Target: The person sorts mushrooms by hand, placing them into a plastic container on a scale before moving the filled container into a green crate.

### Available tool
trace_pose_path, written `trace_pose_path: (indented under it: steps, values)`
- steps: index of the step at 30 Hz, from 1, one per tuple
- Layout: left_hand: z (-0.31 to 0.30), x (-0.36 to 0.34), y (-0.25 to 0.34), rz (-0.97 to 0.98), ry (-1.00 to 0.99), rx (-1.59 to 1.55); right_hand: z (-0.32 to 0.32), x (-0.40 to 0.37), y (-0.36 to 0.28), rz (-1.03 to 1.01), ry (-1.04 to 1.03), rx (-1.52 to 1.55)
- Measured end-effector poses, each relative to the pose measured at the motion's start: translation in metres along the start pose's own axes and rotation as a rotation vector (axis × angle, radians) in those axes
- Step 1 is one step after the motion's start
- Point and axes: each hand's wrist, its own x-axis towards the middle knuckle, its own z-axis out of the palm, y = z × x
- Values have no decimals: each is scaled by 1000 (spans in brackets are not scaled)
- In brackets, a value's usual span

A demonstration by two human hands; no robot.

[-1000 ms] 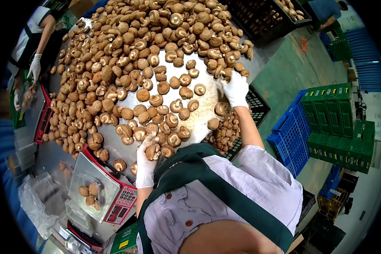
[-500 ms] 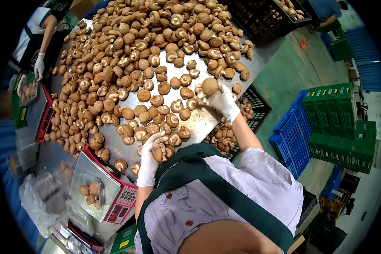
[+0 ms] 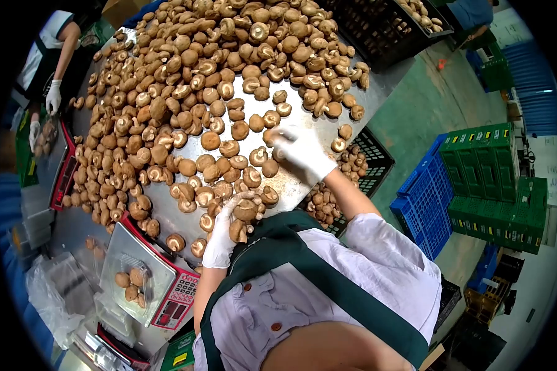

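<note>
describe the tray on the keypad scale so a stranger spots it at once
Start from the huge mushroom heap. Toward the picture's lower left lies a red-edged scale with a keypad. The clear tray rests on it, a few mushrooms inside; unlike the co-worker's tray, no hand touches it.

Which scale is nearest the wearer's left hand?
The scale with keypad showing, bearing a clear tray; the co-worker's scale lies farther from the left hand.

Bare tabletop (image 3: 289,195) between loose mushrooms (image 3: 252,177) and dark crate (image 3: 379,163)
</note>
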Motion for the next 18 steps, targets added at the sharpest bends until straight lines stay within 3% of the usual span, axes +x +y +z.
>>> trace_pose_path:
  steps: [2,3,7,9,10,13,14,16,18]
  values:
    - [0,-1,0,14,80,-37,-18,29,46,-94,417,-200]
    - [-3,0,0,18,114,-11,-30,34,51,-177,572,-447]
    - [4,1,2,61,111,-66,-48,55,83,-113,682,-756]
    - [0,1,0,93,2,-102,-52,54,77,101,398,-631]
    - [-2,1,0,100,5,-107,-52,56,87,106,416,-475]
    - [-6,-1,-1,95,29,-68,-52,53,103,137,340,441]
    - [-7,0,-2,95,16,-92,-50,52,110,144,341,442]
    - [-5,2,-1,91,0,-111,-49,44,100,120,156,964]
    - [-1,0,1,99,14,-117,-46,40,98,109,115,1011]
